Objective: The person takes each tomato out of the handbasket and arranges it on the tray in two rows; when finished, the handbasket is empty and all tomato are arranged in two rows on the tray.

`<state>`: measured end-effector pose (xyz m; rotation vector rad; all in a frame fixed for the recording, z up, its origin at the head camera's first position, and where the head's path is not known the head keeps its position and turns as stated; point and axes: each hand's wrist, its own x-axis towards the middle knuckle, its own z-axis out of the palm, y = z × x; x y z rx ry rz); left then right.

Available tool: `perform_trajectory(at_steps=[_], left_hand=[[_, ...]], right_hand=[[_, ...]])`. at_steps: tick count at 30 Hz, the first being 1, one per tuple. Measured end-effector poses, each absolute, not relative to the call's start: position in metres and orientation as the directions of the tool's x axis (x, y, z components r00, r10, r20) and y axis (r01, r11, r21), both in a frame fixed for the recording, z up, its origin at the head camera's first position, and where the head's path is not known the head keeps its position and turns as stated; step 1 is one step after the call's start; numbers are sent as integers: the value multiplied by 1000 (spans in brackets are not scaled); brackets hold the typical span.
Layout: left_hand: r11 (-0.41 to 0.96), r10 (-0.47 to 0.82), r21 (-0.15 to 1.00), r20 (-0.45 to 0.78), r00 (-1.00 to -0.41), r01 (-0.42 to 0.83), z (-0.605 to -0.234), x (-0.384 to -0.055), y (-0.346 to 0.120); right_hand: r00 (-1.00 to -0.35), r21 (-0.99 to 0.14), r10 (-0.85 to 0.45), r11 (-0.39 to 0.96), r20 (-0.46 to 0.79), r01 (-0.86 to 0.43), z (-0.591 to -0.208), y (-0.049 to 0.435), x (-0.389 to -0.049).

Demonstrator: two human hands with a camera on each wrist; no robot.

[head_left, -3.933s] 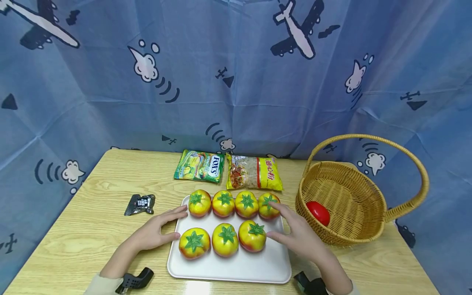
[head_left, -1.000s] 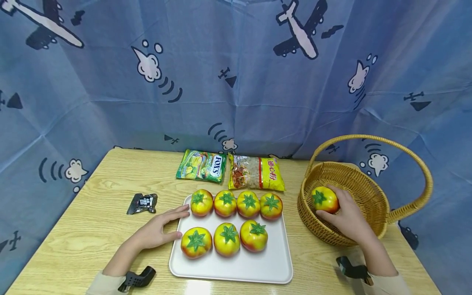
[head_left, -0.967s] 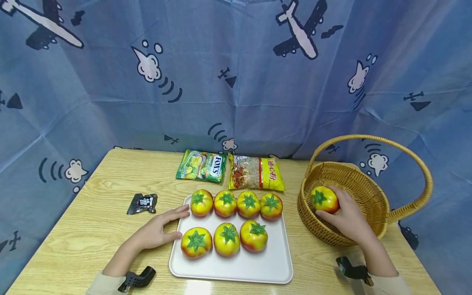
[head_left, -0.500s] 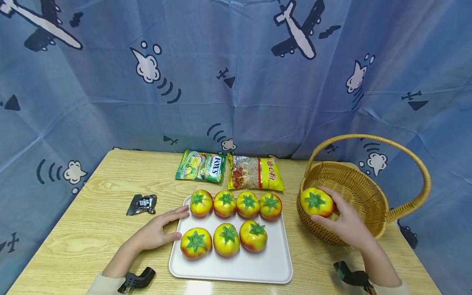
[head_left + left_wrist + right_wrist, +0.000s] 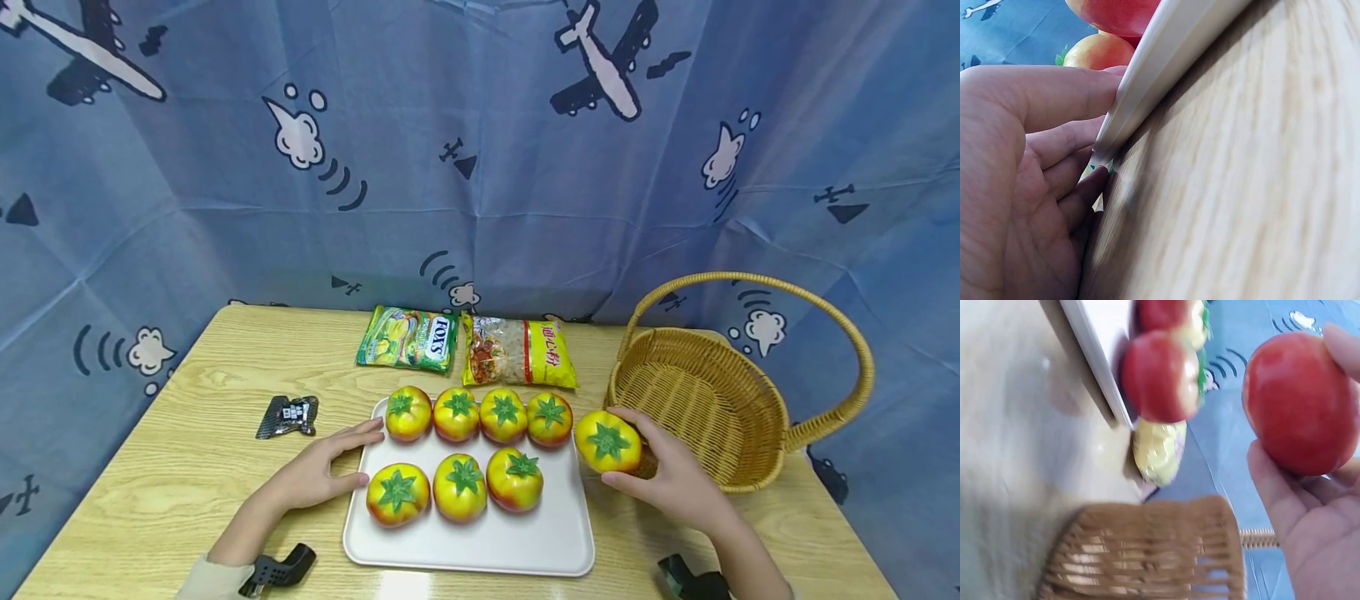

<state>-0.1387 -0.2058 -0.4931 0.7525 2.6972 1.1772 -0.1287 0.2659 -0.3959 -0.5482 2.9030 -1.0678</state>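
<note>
In the head view, my right hand [image 5: 663,471] holds a yellow-and-red toy tomato [image 5: 607,442] with a green star-shaped top, between thumb and fingers. It hangs above the right edge of the white tray [image 5: 480,554], left of the wicker basket [image 5: 738,467]. The right wrist view shows the red underside of that tomato [image 5: 1300,403]. Several more toy tomatoes sit on the tray in two rows, one of them a front tomato [image 5: 460,492]. My left hand [image 5: 318,475] rests at the tray's left rim; its fairly straight fingers touch the tray edge [image 5: 1132,94] in the left wrist view.
Behind the tray lie a green candy bag [image 5: 408,337] and a yellow pasta bag [image 5: 517,350]. A small black packet [image 5: 287,417] is on the wooden table [image 5: 187,467] at left. The basket's tall handle [image 5: 750,277] arches up at right. A blue curtain [image 5: 465,225] hangs behind.
Earlier a tomato lay red side up in the basket. My right hand has taken it out and carried it left to the tray's right edge. The left hand has stayed put.
</note>
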Motion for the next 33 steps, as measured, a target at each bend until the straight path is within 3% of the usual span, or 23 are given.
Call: perform_trajectory(at_steps=[19, 33], left_hand=[[583, 479, 714, 84, -874, 388, -492, -139, -206], [579, 482, 700, 119, -868, 418, -493, -138, -206]], right_hand=[[-941, -620, -325, 759, -91, -202, -425, 239, -121], [-899, -620, -426, 734, -104, -276, -435, 234, -119]])
